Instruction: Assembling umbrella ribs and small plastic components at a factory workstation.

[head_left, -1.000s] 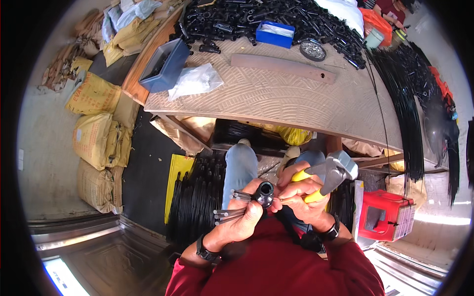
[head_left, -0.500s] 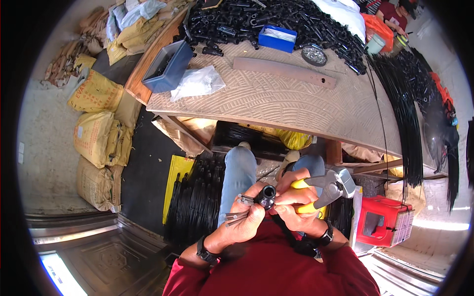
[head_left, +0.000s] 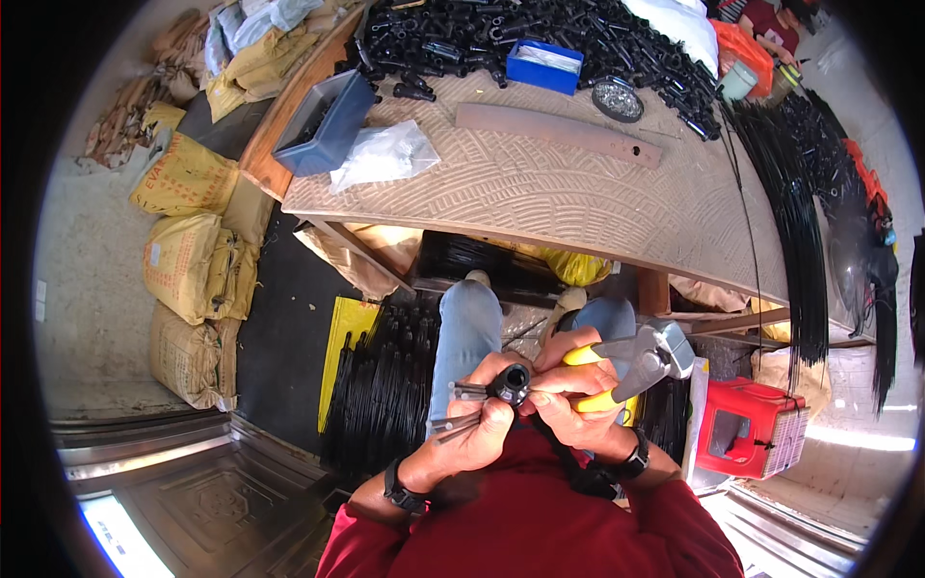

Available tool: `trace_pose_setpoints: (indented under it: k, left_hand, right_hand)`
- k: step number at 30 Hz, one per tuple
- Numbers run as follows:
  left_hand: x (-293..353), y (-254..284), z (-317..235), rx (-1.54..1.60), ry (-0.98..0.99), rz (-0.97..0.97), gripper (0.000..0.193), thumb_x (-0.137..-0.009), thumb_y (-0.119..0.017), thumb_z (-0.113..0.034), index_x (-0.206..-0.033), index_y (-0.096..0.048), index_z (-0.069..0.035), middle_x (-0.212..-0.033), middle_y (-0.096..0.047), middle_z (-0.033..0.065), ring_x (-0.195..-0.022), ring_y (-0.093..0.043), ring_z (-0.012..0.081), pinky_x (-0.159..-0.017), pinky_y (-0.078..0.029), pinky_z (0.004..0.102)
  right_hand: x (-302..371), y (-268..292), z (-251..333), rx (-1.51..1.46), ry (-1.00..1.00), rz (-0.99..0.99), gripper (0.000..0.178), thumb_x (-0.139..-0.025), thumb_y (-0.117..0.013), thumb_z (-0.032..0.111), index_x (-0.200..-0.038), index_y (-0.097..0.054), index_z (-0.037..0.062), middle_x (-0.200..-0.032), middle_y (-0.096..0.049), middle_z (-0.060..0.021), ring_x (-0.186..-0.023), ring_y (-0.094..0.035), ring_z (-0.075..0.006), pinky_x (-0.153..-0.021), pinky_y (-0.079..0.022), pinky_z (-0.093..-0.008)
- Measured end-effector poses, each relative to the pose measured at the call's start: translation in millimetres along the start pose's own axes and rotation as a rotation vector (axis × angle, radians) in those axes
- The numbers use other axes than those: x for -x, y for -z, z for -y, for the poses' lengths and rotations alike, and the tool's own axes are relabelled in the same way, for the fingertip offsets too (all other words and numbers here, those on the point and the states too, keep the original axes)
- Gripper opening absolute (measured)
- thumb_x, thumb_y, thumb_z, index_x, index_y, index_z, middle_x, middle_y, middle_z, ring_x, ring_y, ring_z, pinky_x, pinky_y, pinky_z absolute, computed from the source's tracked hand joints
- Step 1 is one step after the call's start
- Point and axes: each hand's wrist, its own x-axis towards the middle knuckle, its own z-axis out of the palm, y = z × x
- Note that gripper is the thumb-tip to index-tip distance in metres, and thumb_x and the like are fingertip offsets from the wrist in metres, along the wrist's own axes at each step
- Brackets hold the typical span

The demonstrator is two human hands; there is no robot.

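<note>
In front of my chest, my left hand [head_left: 474, 422] is closed round a black plastic fitting [head_left: 511, 383] with a round open end turned up. Several thin grey pins [head_left: 457, 424] stick out between the same fingers, pointing left. My right hand [head_left: 575, 390] grips pincers [head_left: 644, 364] by their yellow handles, the metal jaws pointing up and right. Its thumb and fingertips come together at the right side of the fitting; anything small pinched there is too small to make out.
Beyond my knees stands a table [head_left: 540, 207] with a heap of black fittings [head_left: 453, 43], a blue box [head_left: 544, 67], a grey-blue bin [head_left: 323, 123], a plastic bag [head_left: 385, 154] and a flat metal bar [head_left: 559, 133]. Black rods [head_left: 381, 385] lie left of my legs; a red crate [head_left: 747, 429] stands right.
The fitting has tipped and shifted slightly left in my left hand, and the pins have fanned a little. My right hand keeps its grip on the pincers, nearly in place.
</note>
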Motion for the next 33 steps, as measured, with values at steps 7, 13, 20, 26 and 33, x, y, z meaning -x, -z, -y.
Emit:
trace_pose_setpoints:
  k: [7, 13, 20, 26, 33]
  left_hand:
    - [-1.7, 16.7, 4.0, -0.062, 0.05, -0.008, 0.056, -0.089, -0.04, -0.051, -0.108, -0.043, 0.002, -0.077, -0.048, 0.0033, -0.07, -0.044, 0.0098, -0.065, -0.039, 0.0255]
    - [-0.4, 30.4, 2.3, -0.039, 0.089, -0.134, 0.063, -0.088, -0.032, -0.057, -0.105, -0.047, 0.002, -0.077, -0.053, 0.0038, -0.071, -0.049, 0.0109, -0.068, -0.041, 0.0267]
    - [4.4, 18.1, -4.4, -0.04, 0.181, -0.055, 0.055, -0.088, -0.037, -0.052, -0.1, -0.048, 0.001, -0.078, -0.053, 0.0036, -0.07, -0.05, 0.0091, -0.064, -0.042, 0.0249]
    - [5.6, 15.8, -1.5, 0.069, 0.156, -0.017, 0.049, -0.088, -0.046, -0.045, -0.107, -0.047, 0.0, -0.082, -0.053, 0.0021, -0.072, -0.047, 0.0071, -0.067, -0.041, 0.0238]
    - [3.8, 12.1, -4.4, -0.072, 0.123, -0.069, 0.06, -0.089, -0.033, -0.054, -0.102, -0.048, 0.002, -0.082, -0.054, 0.0054, -0.068, -0.052, 0.0101, -0.065, -0.042, 0.0257]
  right_hand:
    - [1.3, 4.2, -12.9, -0.044, -0.196, 0.17, 0.021, -0.075, -0.065, -0.001, -0.096, -0.06, -0.0016, -0.1, -0.054, -0.0142, -0.066, -0.061, -0.0176, -0.055, -0.049, -0.0266]
    - [-19.6, 73.8, 24.4, 0.99, 0.196, 0.577, 0.025, -0.07, -0.066, 0.005, -0.094, -0.061, 0.0023, -0.097, -0.053, -0.0064, -0.063, -0.054, -0.0165, -0.05, -0.047, -0.0303]
    - [-25.4, 81.2, 36.9, 1.198, 0.303, 0.813, 0.018, -0.075, -0.059, 0.015, -0.088, -0.059, 0.0023, -0.101, -0.05, -0.0092, -0.069, -0.051, -0.0169, -0.058, -0.044, -0.0287]
    - [-36.2, 74.9, 48.7, 1.426, 0.358, 0.782, 0.025, -0.08, -0.054, 0.016, -0.099, -0.056, 0.0003, -0.119, -0.046, -0.0123, -0.101, -0.053, -0.0207, -0.091, -0.037, -0.0474]
    - [-39.4, 70.2, 58.5, 1.572, 0.439, 0.784, 0.025, -0.075, -0.055, 0.019, -0.093, -0.058, 0.0012, -0.109, -0.048, -0.0112, -0.091, -0.051, -0.0223, -0.083, -0.041, -0.0453]
